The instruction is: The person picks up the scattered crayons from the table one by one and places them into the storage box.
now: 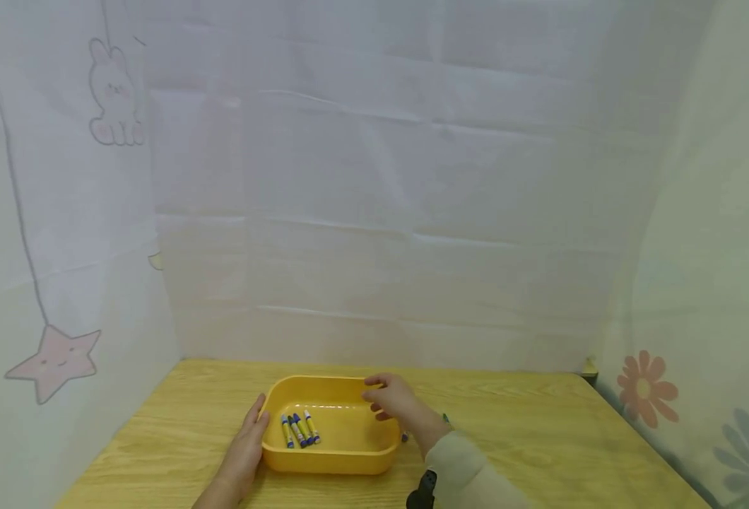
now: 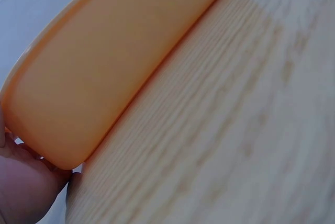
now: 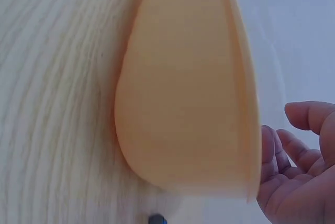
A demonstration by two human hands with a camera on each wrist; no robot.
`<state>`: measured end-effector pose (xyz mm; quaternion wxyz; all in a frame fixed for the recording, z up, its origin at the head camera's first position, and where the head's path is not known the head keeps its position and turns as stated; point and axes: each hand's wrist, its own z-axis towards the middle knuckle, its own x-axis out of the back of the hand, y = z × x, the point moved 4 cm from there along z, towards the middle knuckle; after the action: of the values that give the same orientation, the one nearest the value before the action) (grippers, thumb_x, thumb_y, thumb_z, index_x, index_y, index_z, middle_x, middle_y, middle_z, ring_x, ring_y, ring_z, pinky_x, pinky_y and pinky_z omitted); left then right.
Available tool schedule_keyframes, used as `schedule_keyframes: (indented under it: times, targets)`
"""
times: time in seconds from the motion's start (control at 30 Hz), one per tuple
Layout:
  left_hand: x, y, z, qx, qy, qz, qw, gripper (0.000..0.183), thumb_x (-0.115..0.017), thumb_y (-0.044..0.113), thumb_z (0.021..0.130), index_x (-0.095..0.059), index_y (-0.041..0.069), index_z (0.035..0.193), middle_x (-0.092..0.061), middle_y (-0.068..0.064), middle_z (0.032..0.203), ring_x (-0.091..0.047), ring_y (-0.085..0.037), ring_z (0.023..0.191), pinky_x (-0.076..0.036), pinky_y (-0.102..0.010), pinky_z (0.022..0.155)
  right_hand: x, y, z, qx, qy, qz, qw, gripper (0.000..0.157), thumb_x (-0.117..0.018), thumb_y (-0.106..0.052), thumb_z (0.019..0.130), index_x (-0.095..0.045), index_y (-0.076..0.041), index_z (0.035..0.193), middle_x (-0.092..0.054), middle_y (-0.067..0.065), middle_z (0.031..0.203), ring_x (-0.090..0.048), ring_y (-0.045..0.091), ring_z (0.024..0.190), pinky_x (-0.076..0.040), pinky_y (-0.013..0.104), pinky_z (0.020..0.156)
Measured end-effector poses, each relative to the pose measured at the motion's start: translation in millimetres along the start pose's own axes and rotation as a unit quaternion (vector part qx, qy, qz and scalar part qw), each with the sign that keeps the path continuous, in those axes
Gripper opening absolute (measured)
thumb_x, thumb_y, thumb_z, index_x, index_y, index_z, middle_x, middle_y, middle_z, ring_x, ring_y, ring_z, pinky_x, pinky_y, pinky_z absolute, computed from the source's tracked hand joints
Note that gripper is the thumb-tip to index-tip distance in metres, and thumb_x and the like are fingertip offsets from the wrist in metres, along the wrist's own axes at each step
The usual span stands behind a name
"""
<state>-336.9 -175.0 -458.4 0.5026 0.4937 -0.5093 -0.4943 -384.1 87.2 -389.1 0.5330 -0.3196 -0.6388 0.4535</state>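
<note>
A yellow plastic tub (image 1: pixel 349 452) stands on the wooden table (image 1: pixel 540 438). Several blue-and-yellow markers (image 1: pixel 299 429) lie inside it at the left. My left hand (image 1: pixel 249 437) lies flat with straight fingers against the tub's left wall; in the left wrist view the palm (image 2: pixel 23 182) touches the tub's corner (image 2: pixel 104 77). My right hand (image 1: pixel 392 401) hovers at the tub's far right rim with loosely curved fingers. In the right wrist view that hand (image 3: pixel 298 171) is just beside the tub's rim (image 3: pixel 246 103) and holds nothing.
A small marker end (image 1: pixel 404 437) pokes out on the table right of the tub, seen as a dark tip (image 3: pixel 155 219) in the right wrist view. White sheets printed with a star (image 1: pixel 53 359) and flowers (image 1: pixel 643 389) enclose the table on three sides.
</note>
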Motion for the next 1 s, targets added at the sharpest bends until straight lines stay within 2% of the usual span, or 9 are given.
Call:
schedule_keyframes:
  times: [0.1,0.2,0.3,0.4,0.6,0.77,1.0]
  targets:
    - [0.8,0.3,-0.7,0.002,0.005,0.006,1.0,0.065,-0.027,0.04,0.108,0.004,0.012,0.158,0.011,-0.02,0.163,0.012,-0.046,0.148,0.005,-0.064,0.12,13.0,4.1,-1.5,0.0,0.01,-0.003,1.0,0.043,-0.062,-0.015,0.094,-0.055,0.004,0.132,-0.063,0.02,0.113,-0.065,0.031,0.088,-0.061,0.036,0.069]
    - [0.9,0.1,-0.7,0.005,0.006,0.01,0.9999,0.066,-0.027,0.041,0.108,0.004,0.013,0.158,0.012,-0.02,0.163,0.012,-0.046,0.148,0.005,-0.064,0.12,27.0,10.3,-3.4,-0.005,0.025,-0.007,1.0,0.043,-0.061,-0.016,0.095,-0.055,0.003,0.133,-0.064,0.02,0.114,-0.065,0.027,0.085,-0.06,0.036,0.07]
    - [0.9,-0.3,-0.3,0.003,0.006,0.01,0.9999,0.065,-0.027,0.04,0.108,0.004,0.013,0.158,0.012,-0.02,0.163,0.012,-0.046,0.148,0.004,-0.064,0.12,41.6,18.0,-6.6,-0.015,0.047,-0.006,0.999,0.042,-0.06,-0.016,0.096,-0.055,0.003,0.133,-0.064,0.018,0.112,-0.063,0.023,0.082,-0.06,0.039,0.074]
    - [0.4,-0.7,0.2,0.002,0.005,0.008,1.0,0.064,-0.027,0.039,0.108,0.004,0.012,0.158,0.012,-0.02,0.163,0.012,-0.046,0.149,0.004,-0.063,0.12,55.7,26.2,-10.9,-0.025,0.069,-0.007,0.997,0.041,-0.059,-0.016,0.096,-0.055,0.002,0.133,-0.064,0.019,0.112,-0.063,0.025,0.084,-0.06,0.042,0.077]
    - [-0.8,-0.5,1.5,0.0,0.001,0.006,1.0,0.063,-0.025,0.036,0.109,0.006,0.012,0.158,0.012,-0.021,0.163,0.012,-0.046,0.148,0.003,-0.063,0.12,79.8,48.7,-19.2,-0.04,0.101,-0.008,0.994,0.04,-0.058,-0.015,0.097,-0.055,0.004,0.131,-0.064,0.02,0.114,-0.063,0.029,0.087,-0.059,0.037,0.071]
    - [0.1,0.0,1.5,0.002,0.002,0.01,0.9999,0.064,-0.025,0.038,0.108,0.006,0.012,0.158,0.012,-0.02,0.163,0.011,-0.046,0.148,0.003,-0.063,0.12,92.4,67.4,-25.8,-0.06,0.112,0.0,0.992,0.041,-0.058,-0.014,0.097,-0.053,0.006,0.132,-0.063,0.021,0.111,-0.058,0.023,0.075,-0.055,0.034,0.066]
    - [0.0,-0.5,2.0,0.003,0.003,0.017,0.9998,0.064,-0.025,0.038,0.108,0.005,0.012,0.158,0.011,-0.02,0.163,0.011,-0.046,0.148,0.003,-0.063,0.12,99.7,86.4,-34.6,-0.084,0.125,-0.002,0.989,0.044,-0.058,-0.012,0.095,-0.051,0.01,0.132,-0.065,0.018,0.109,-0.056,0.02,0.075,-0.056,0.034,0.068]
